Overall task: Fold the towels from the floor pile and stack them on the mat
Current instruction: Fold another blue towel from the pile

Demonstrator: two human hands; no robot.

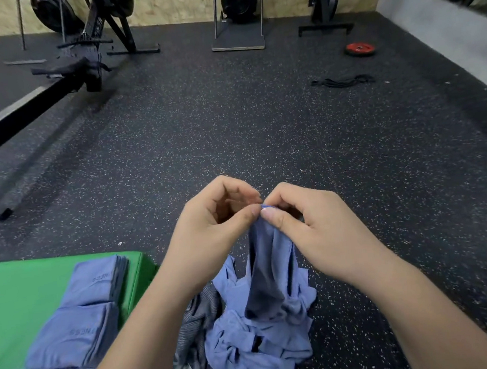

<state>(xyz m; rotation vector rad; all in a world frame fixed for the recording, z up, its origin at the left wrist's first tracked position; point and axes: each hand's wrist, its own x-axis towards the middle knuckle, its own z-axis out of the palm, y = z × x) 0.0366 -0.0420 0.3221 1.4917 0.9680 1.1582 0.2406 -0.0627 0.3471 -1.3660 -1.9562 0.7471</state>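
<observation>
Head view: left hand (211, 231) and right hand (314, 228) meet, each pinching the top edge of a blue cloth towel (269, 273) between thumb and curled fingers. It hangs onto the crumpled blue and grey towel pile (244, 340) on the speckled black rubber floor (231, 126). Folded blue towels (80, 316) lie stacked on the green mat (16, 292).

My left forearm (148, 325) hides part of the grey striped towel (202, 311). The blue towel (269, 270) has its pinched corner almost buried between my left hand (210, 225) and right hand (307, 223). The green mat (10, 293) runs off the left and bottom edges. The lettering on the folded towels (81, 325) is too blurred to read.
</observation>
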